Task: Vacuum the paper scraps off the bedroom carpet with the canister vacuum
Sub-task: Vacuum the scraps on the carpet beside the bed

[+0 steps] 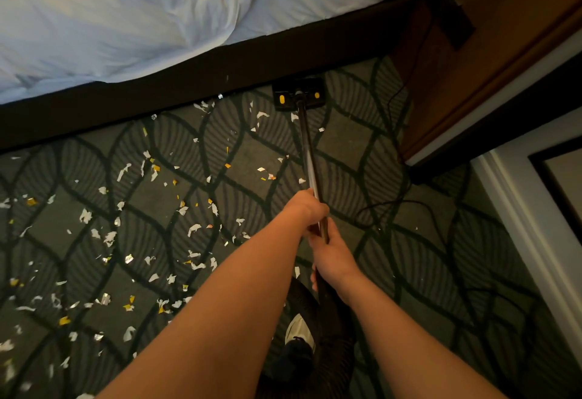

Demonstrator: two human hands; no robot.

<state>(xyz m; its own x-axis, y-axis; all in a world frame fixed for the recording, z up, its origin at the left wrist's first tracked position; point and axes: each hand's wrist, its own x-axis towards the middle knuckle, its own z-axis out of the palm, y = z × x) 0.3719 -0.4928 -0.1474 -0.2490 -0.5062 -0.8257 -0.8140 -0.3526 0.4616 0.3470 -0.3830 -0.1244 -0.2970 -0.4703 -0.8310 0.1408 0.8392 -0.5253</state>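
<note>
Two hands point(310, 209) point(332, 258) grip vacuum wand point(310, 159)

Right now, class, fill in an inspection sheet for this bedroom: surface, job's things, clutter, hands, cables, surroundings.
Surface: patterned carpet, littered mostly left of the wand.
Job's things: vacuum head at the bed base; paper scraps scattered on carpet.
Clutter: nothing seen beyond scraps.
Hands: left hand and right hand both grip the wand.
Cables: black cord loops over carpet, right of wand.
Surroundings: bed with white sheet; wooden panel at right.
</note>
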